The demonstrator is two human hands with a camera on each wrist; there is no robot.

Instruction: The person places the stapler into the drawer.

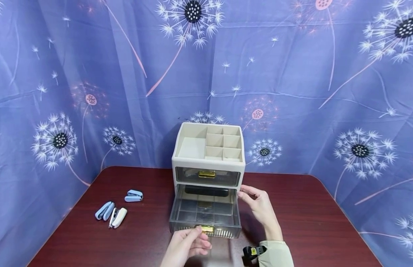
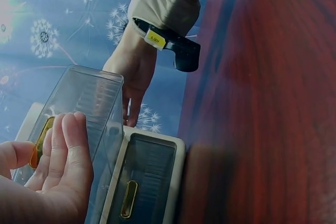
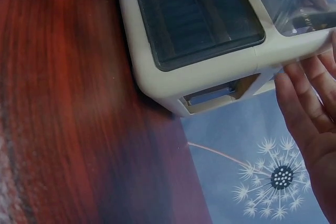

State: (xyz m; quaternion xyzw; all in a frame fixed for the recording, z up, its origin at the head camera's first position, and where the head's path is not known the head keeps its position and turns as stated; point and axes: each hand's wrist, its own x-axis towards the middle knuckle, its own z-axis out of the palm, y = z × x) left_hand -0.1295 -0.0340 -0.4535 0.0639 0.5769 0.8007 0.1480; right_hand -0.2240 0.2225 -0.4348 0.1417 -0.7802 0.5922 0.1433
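Observation:
A cream desktop organizer [image 1: 208,163] with smoky clear drawers stands on the table. Its middle drawer [image 1: 183,211] is pulled out, while the top drawer [image 1: 226,177] and the bottom drawer [image 2: 152,161] are closed. My left hand [image 1: 187,244] pinches the gold handle [image 1: 207,228] of the pulled-out drawer between thumb and fingers. At the organizer's right side, my right hand [image 1: 261,209] rests its fingertips against the casing, fingers extended. The right wrist view shows those fingers [image 3: 302,87] by the side wall, partly cut off by the frame.
On the left of the dark red table [image 1: 303,222] lie two blue staplers [image 1: 134,195] and a white stapler [image 1: 117,217]. Open compartments [image 1: 223,141] top the organizer. A blue dandelion-print curtain [image 1: 286,74] hangs close behind it.

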